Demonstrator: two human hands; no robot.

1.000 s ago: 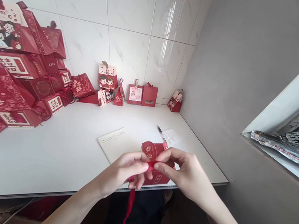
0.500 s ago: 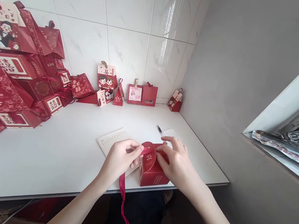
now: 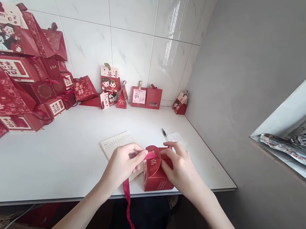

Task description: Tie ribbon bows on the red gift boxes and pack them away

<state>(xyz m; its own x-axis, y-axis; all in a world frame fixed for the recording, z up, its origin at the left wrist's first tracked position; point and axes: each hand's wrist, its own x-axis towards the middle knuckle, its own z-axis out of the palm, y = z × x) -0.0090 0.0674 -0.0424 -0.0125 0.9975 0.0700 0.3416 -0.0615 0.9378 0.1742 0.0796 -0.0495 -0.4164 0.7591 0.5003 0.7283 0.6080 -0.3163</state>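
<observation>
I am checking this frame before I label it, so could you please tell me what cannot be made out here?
- Head view: back of the small red box, hidden by the right hand.
- Ribbon: its lower end is cut off by the bottom edge.
- Writing on the paper sheet: too small; partly covered by the left hand.

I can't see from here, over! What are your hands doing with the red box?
Left hand pinching red ribbon. Right hand steadying red box at table edge. Notepad behind, nothing blocking.

We see both forearms bare, with no sleeves in view. The left hand [image 3: 120, 166] and right hand [image 3: 181, 169] seem ringless and gloveless, though the fingers are small here.
</observation>
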